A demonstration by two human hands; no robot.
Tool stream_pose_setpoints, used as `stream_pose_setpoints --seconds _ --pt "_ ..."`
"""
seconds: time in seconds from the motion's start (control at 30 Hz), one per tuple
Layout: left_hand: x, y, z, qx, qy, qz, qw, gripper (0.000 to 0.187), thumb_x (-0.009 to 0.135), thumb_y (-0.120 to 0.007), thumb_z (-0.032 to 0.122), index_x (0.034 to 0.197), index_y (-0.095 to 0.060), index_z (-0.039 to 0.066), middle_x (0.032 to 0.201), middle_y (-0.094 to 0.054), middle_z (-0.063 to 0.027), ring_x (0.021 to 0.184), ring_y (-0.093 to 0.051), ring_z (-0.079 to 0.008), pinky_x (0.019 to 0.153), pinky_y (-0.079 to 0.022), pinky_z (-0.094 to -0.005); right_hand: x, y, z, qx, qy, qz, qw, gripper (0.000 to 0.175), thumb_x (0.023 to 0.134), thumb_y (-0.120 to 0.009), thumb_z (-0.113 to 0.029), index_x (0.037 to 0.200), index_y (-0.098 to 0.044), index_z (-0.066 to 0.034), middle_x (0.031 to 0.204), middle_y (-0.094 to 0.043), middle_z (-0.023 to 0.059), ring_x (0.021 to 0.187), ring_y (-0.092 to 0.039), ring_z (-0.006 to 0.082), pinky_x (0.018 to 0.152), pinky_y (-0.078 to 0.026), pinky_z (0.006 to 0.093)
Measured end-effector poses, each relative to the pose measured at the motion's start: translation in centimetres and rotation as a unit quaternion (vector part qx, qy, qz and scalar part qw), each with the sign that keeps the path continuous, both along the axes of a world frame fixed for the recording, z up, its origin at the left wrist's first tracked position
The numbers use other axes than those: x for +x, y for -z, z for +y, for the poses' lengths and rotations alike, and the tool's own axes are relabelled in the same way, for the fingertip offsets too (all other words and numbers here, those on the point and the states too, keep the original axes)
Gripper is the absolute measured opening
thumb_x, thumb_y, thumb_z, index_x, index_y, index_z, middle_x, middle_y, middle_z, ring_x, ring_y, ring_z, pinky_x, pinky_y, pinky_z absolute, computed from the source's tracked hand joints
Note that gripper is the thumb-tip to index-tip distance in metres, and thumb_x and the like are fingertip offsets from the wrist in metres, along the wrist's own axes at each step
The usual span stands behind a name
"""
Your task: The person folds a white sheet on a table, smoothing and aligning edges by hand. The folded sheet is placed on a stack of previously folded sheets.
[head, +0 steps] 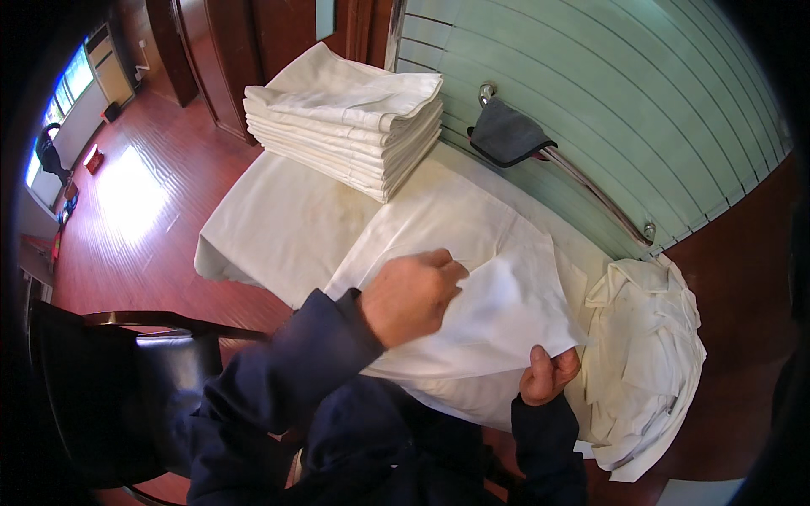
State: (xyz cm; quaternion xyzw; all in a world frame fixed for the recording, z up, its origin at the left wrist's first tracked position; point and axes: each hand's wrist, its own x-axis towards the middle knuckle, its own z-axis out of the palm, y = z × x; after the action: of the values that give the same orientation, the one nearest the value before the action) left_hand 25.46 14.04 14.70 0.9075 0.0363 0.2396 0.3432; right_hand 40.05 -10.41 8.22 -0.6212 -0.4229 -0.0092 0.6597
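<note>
A white cloth [500,303] is spread in front of me over a table draped in white fabric [297,202]. My right hand [549,374] pinches the cloth's near right corner between thumb and fingers and lifts it a little. Curled into a fist, my left hand [414,296] is over the middle of the cloth. The cloth bunches up at its knuckles, and the fingertips are hidden. Beyond both hands, at the far end of the table, stands a neat stack of folded white cloths [345,123].
At the table's right end is a crumpled heap of white cloths [645,354]. A metal handrail [595,190] with a grey cloth [509,133] over it runs along the green glass panel [569,69]. To my left is a dark chair [171,367] on the reddish wooden floor [209,171].
</note>
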Motion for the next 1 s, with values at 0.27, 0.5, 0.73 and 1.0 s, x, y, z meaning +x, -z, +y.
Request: stream_pose_setpoints --seconds 0.27,0.5,0.73,1.0 --pt "3.8 4.4 1.7 0.162 0.017 0.079 0.983 0.032 0.073 -0.067 0.0 0.104 -0.07 0.004 0.095 -0.066 -0.01 0.092 -0.064 -0.0318 0.078 -0.055 -0.039 -2.2 -2.7 -2.9 -0.078 0.002 -0.026 0.997 0.044 0.088 -0.068 -0.014 0.128 -0.062 0.0021 0.129 -0.063 0.0172 0.113 -0.061 0.0282 0.097 -0.049 0.0413" --pt "5.2 5.3 1.6 0.173 0.044 0.028 0.984 0.034 0.071 -0.069 0.002 0.104 -0.071 0.005 0.101 -0.066 -0.0094 0.093 -0.065 -0.0304 0.081 -0.056 -0.0392 -4.0 -3.9 -4.4 -0.192 0.014 -0.005 0.981 0.047 0.089 -0.069 -0.017 0.133 -0.06 -0.0044 0.131 -0.061 0.0174 0.118 -0.06 0.0341 0.101 -0.046 0.0457" --pt "6.4 6.0 1.3 0.17 0.036 -0.039 0.984 0.032 0.074 -0.075 0.009 0.106 -0.071 0.005 0.11 -0.066 -0.0099 0.098 -0.064 -0.0298 0.084 -0.055 -0.0382 -4.7 -4.3 -5.2 -0.212 0.017 -0.014 0.977 0.049 0.085 -0.069 -0.018 0.132 -0.061 -0.0067 0.128 -0.062 0.0187 0.112 -0.061 0.0393 0.1 -0.048 0.0496" --pt "5.4 6.0 1.4 0.145 0.045 -0.029 0.988 0.041 0.072 -0.081 0.015 0.109 -0.07 0.005 0.121 -0.063 -0.0113 0.104 -0.062 -0.0323 0.087 -0.053 -0.043 -4.8 -2.8 -6.5 -0.188 0.046 0.0 0.981 0.048 0.082 -0.071 -0.023 0.127 -0.063 -0.0072 0.129 -0.061 0.0194 0.111 -0.062 0.0396 0.098 -0.049 0.0499"
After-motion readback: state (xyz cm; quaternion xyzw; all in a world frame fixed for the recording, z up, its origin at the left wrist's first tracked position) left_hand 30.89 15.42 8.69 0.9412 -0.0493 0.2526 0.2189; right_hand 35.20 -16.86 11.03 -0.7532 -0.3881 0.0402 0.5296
